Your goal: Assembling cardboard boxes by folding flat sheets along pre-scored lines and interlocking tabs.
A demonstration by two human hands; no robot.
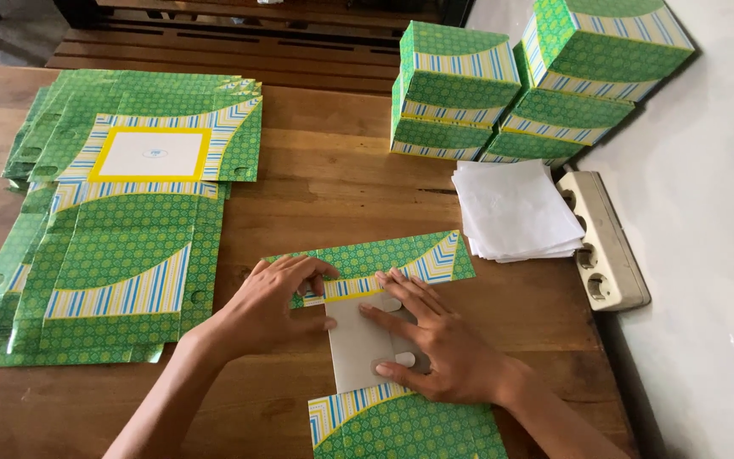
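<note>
Four finished green boxes (516, 89) stand stacked at the far right of the wooden table (333, 183), all closed, so whatever they hold cannot be seen; the upper right one is cut off by the frame edge. Just in front of them lies a stack of white paper sheets (516, 208), touching a beige power strip (605, 246) along the wall. In the near middle lies the unfolded box blank (384, 340), its plain grey inner side up and patterned flaps turned at both ends, the near end cut off below. The left hand (278, 302) presses on the far flap with fingers bent, pinching nothing. The right hand (435, 336) lies flat, fingers spread on the grey panel. At left a pile of flat blanks (121, 238) overlaps; their count is hard to make out.
</note>
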